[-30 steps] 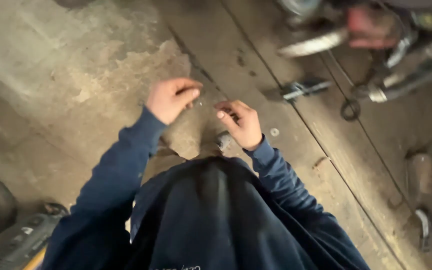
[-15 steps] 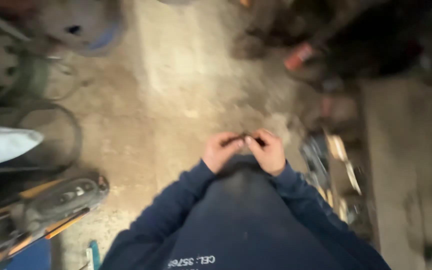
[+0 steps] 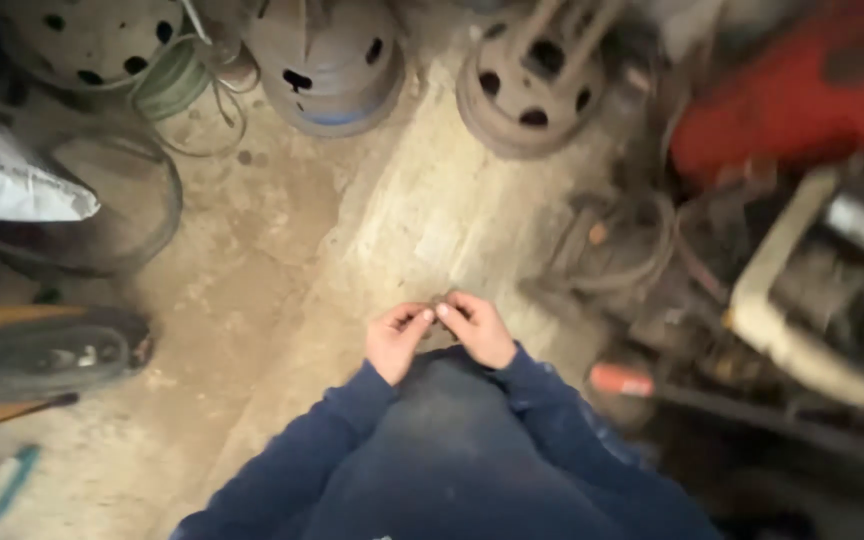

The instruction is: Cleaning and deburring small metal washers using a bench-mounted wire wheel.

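Far left of our fingers we see a white sack (image 3: 14, 175), and below it a dark tyre (image 3: 47, 352) lying flat on the floor (image 3: 252, 260), with a teal tool (image 3: 7, 485) lower still. Up and left of the fingers stand two rusty drums with holes: one (image 3: 92, 35) wrapped by a green hose (image 3: 177, 85), the next (image 3: 327, 65) with a bluish rim. What lies inside either drum we cannot tell.

Our left hand (image 3: 397, 340) comes up from a dark blue sleeve (image 3: 302, 460), wrist bent, thumb and forefinger tips (image 3: 426, 316) pinched together. Straight between the two hands sits a small dark piece (image 3: 442, 300), too small and blurred to name; the fingertips of both hands close on it from either side. Our right hand (image 3: 480, 330) mirrors the left, its thumb tip (image 3: 443, 311) meeting the left fingers, the other fingers curled over the top. Both hands hover above our lap, close to the body.

Above the fingers and a little right rests a third drum (image 3: 532, 85), a wheel-like disc with round holes. Right of the fingers lies a tangle of dark hoses (image 3: 612, 245), just below it an orange handle (image 3: 622, 380). Far right we see a red machine (image 3: 792, 85) and a cream-coloured frame (image 3: 802, 320) beneath it, both blurred.
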